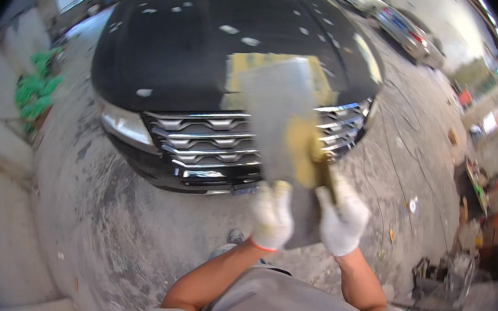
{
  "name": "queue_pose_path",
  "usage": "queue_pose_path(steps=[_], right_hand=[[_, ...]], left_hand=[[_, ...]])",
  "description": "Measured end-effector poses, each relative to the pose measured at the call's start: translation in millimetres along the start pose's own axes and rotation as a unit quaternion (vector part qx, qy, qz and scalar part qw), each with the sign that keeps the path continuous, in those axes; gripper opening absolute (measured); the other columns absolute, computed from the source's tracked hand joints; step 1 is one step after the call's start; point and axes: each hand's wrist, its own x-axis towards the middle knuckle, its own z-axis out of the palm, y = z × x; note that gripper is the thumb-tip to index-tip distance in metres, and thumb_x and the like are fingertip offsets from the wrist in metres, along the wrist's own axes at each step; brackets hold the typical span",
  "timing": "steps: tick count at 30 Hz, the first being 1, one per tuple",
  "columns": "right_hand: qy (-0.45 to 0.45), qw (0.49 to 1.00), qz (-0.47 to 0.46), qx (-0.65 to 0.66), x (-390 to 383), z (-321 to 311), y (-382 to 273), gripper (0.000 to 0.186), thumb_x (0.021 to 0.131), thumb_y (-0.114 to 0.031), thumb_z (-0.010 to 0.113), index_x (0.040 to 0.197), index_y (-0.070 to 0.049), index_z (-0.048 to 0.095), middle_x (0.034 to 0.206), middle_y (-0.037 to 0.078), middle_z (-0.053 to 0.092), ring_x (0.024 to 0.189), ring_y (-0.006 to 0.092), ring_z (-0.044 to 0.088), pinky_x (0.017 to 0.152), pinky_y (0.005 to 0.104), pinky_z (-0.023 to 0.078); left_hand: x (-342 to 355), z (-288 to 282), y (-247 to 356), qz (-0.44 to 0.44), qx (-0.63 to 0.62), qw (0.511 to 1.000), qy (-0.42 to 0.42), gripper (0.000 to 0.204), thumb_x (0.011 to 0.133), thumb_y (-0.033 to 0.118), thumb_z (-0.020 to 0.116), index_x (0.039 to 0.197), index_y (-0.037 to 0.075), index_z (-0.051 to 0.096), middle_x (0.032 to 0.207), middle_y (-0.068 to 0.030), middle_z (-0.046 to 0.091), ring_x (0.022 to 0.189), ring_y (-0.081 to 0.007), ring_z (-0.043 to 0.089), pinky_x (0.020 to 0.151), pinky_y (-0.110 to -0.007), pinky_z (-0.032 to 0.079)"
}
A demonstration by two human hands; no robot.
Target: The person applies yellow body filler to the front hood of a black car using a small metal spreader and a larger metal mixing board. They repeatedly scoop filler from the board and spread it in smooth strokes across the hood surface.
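My left hand [271,215], in a white glove, is closed on the lower left edge of a long grey putty board [277,104]. Wet yellow putty [301,139] lies on the board's right half. My right hand [343,211], also gloved, is closed at the board's lower right around a narrow, putty-smeared scraper [324,170]; motion blurs its shape. Beyond the board stands a black car [185,50] with its bonnet shut. Yellow putty [249,61] covers a patch on the bonnet's front edge, partly hidden by the board.
Pale spots dot the bonnet. The chrome grille [206,139] faces me. Green sheeting [36,89] lies by the left wall. Cables [396,149] run over the dusty floor on the right, near a pile of scrap parts [447,274]. Other cars [402,28] stand at the far right.
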Motion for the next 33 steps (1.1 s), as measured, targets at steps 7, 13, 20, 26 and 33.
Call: queue_pose_path(steps=[7,13,20,26,33], right_hand=[[0.034,0.975,0.168,0.139,-45,-39,-34,0.034,0.095,-0.005,0.083,0.128,0.001,0.080,0.123,0.019,0.083,0.108,0.0270,0.083,0.095,0.0350,0.065],[-0.029,0.950,0.276,0.143,-88,-44,-21,0.032,0.103,-0.008,0.073,0.133,0.000,0.076,0.107,0.012,0.083,0.093,0.0192,0.080,0.088,0.0332,0.064],[0.202,0.745,0.476,0.422,-101,-69,67,0.043,0.100,0.001,0.070,0.142,0.007,0.059,0.119,0.014,0.076,0.100,0.0201,0.076,0.091,0.0348,0.064],[0.148,0.983,0.109,-0.005,-32,-79,76,0.039,0.084,0.008,0.080,0.122,0.000,0.077,0.116,0.016,0.079,0.106,0.0294,0.074,0.096,0.0374,0.058],[0.137,0.970,-0.067,-0.187,65,-109,128,0.051,0.064,0.000,0.080,0.114,-0.008,0.086,0.119,0.011,0.081,0.108,0.0366,0.073,0.094,0.0467,0.055]], left_hand=[[-12,-62,14,-0.135,-0.004,0.991,-0.007,0.037,0.120,0.030,0.050,0.123,-0.002,0.067,0.106,-0.0096,0.072,0.093,-0.0199,0.064,0.085,-0.036,0.052],[25,-34,45,-0.111,-0.033,0.989,-0.088,0.038,0.120,0.032,0.052,0.124,-0.002,0.067,0.111,-0.0076,0.073,0.100,-0.0145,0.066,0.089,-0.033,0.053],[43,-9,53,-0.077,-0.037,0.987,-0.134,0.042,0.116,0.022,0.062,0.146,-0.007,0.056,0.131,-0.0130,0.071,0.114,-0.0173,0.067,0.103,-0.034,0.053],[26,58,29,-0.207,-0.123,0.950,-0.199,0.038,0.114,0.015,0.061,0.144,-0.007,0.057,0.133,-0.0116,0.069,0.117,-0.0172,0.063,0.107,-0.034,0.050],[46,168,14,-0.230,-0.165,0.924,-0.256,0.037,0.113,0.014,0.063,0.142,-0.007,0.058,0.130,-0.0088,0.069,0.115,-0.0163,0.062,0.105,-0.033,0.049]])
